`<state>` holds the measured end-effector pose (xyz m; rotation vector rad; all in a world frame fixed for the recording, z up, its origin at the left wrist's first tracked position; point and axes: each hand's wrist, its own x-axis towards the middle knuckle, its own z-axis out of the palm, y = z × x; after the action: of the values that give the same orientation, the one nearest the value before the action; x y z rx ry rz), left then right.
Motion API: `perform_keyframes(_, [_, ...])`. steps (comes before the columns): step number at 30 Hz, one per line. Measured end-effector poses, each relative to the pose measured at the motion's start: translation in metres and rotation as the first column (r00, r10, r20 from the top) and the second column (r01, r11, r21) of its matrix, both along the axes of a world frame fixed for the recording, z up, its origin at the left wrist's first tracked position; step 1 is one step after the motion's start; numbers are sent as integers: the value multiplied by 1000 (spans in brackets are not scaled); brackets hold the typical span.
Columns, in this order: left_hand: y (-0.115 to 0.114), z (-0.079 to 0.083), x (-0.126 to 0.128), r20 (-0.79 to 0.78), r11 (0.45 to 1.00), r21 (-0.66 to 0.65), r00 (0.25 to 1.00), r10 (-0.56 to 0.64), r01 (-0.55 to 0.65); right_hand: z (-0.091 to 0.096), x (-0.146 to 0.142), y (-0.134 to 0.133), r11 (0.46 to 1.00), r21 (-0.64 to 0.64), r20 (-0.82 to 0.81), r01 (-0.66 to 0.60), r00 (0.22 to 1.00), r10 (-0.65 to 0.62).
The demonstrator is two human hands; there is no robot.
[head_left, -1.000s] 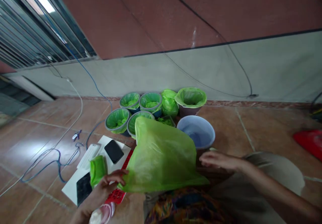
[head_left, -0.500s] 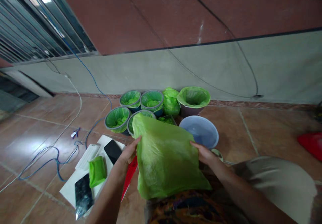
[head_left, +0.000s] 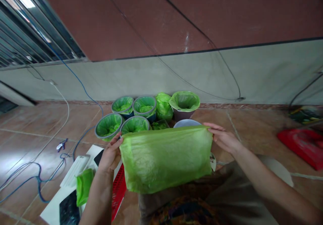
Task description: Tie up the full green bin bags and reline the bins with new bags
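A light green plastic bag (head_left: pixel 166 159) is stretched out wide above my lap. My left hand (head_left: pixel 110 154) pinches its upper left corner between thumb and fingers. At the upper right corner, my right hand (head_left: pixel 223 135) grips the bag's edge the same way. Behind the bag, a pale blue basin (head_left: pixel 187 122) is mostly covered, with only its rim showing. Just past my left hand is a round bin (head_left: pixel 135 124) lined with green plastic. A red perforated basket (head_left: pixel 118 189) shows partly between my left forearm and the bag.
Several green-lined bins (head_left: pixel 108 125) stand along the wall, with a bulging green bag (head_left: pixel 164 105) among them. A white board (head_left: pixel 50 206) at left carries a folded green packet (head_left: pixel 84 186) and a dark phone-like slab. Blue cable (head_left: pixel 39 178) loops over the tiles. A red object (head_left: pixel 300 144) lies at right.
The bag has been pulled wider and flatter between my hands, its lower part no longer hanging to the right. My hands moved apart, and the view shifted rightward.
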<state>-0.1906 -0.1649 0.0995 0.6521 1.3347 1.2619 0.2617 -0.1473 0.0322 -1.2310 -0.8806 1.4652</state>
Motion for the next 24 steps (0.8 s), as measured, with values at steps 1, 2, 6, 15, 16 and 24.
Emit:
perform_keyframes(1, [0, 9, 2, -23, 999, 33, 1000, -18, 19, 10, 3, 0, 999, 29, 50, -37, 998, 35])
perform_keyframes(2, [0, 18, 4, -46, 996, 70, 998, -46, 49, 20, 6, -1, 996, 56, 106, -72, 992, 65])
perform_keyframes(6, [2, 41, 11, -207, 966, 157, 963, -172, 206, 44, 16, 2, 981, 143, 330, -131, 941, 77])
perform_keyframes(15, [29, 63, 26, -957, 914, 176, 281, 71, 366, 58, 37, 6, 920, 347, 890, -182, 372, -262])
perform_keyframes(16, [32, 64, 27, -959, 905, 205, 259, 111, 372, 61, 39, 5, 904, 381, 875, -195, 393, -283])
perform_keyframes(24, [43, 50, 36, -593, 900, 329, 805, -38, 286, 60, 41, 6, 894, 428, 477, 133, 807, -349])
